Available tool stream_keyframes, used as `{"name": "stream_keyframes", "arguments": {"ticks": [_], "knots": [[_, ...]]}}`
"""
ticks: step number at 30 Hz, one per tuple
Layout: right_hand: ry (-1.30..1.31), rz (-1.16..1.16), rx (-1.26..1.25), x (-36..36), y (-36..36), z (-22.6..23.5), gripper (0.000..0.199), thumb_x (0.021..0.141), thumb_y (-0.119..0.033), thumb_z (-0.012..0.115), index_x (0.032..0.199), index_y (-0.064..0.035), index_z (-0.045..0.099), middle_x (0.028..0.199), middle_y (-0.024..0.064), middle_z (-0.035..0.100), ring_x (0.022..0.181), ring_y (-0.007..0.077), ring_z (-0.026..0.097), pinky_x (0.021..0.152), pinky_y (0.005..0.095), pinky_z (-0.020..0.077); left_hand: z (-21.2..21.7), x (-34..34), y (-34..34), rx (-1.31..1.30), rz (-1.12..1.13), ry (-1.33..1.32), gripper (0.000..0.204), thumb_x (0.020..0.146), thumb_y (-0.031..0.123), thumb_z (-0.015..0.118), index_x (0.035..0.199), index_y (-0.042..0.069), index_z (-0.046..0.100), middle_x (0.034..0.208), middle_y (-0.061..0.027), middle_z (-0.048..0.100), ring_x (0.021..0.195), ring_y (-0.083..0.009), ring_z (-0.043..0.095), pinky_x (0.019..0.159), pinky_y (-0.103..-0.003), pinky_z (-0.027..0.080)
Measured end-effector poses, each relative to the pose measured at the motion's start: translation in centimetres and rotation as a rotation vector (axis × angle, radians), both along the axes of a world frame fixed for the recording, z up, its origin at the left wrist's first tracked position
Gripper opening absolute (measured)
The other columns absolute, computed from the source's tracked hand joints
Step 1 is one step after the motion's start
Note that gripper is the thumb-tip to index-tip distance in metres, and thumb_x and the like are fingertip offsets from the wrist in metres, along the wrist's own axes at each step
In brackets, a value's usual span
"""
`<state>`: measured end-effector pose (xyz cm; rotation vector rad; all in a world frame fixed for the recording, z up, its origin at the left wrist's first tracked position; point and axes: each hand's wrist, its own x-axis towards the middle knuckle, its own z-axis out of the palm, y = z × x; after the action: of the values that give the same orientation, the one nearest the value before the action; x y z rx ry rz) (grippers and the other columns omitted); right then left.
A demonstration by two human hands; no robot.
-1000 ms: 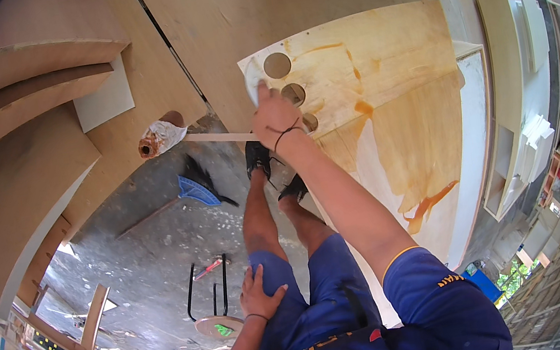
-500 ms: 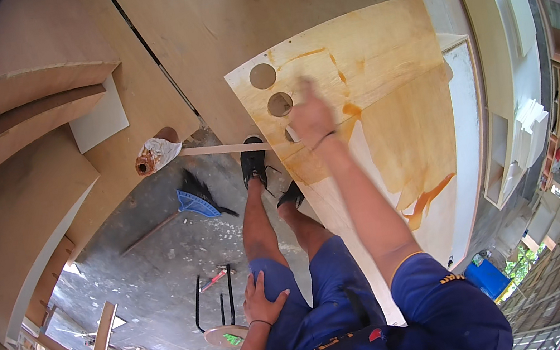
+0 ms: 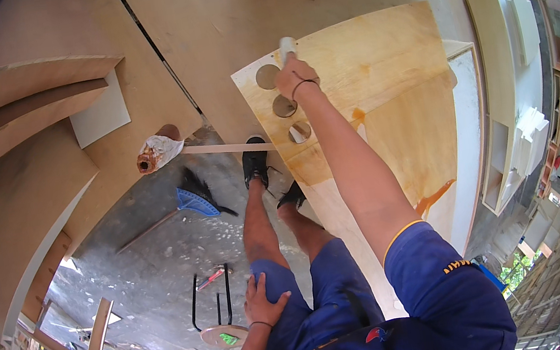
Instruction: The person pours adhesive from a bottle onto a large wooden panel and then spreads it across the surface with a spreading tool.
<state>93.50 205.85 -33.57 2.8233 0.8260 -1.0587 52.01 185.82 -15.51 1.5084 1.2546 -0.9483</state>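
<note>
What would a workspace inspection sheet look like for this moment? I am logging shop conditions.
Surface: plywood panel, part coated amber, part bare, three round holes near its corner.
Job's things: pale roller or brush at the panel's far edge.
Clutter: blue broom, wrapped roll, small stool on the dusty floor.
Hands: right hand grips the pale tool; left hand rests on the thigh.
Cables: nothing seen.
Surroundings: curved boards on the left, shelving units on the right.

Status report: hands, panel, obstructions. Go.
Right hand grips pale tool at plywood panel top edge. Left hand resting on thigh. Three round holes beside tool.
</note>
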Motion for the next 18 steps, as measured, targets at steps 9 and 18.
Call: {"name": "stream_keyframes", "arguments": {"ticks": [9,18], "knots": [[0.121,0.371,0.112,-2.1,1.4,4.7,0.048,0.084,-0.018,0.045,0.13,-0.0042,0.042,0.104,0.0199,0.062,0.098,0.0336,0.06,0.082,0.0409,0.0475,0.2,-0.5,0.2,0.006,0.031,0.011,0.086,0.067,0.055,0.068,0.138,0.018,0.036,0.145,-0.0138,0.028,0.131,-0.0314,0.031,0.103,-0.044,0.032],[0.199,-0.126,0.388,-7.9,1.2,2.7,0.062,0.079,-0.016,0.056,0.132,0.001,0.031,0.118,0.0242,0.047,0.106,0.0385,0.053,0.086,0.0439,0.0456,0.2,-0.3,0.3,0.003,0.034,-0.003,0.086,0.067,0.055,0.068,0.138,0.018,0.036,0.145,-0.0141,0.028,0.131,-0.0313,0.031,0.102,-0.046,0.032]]}}
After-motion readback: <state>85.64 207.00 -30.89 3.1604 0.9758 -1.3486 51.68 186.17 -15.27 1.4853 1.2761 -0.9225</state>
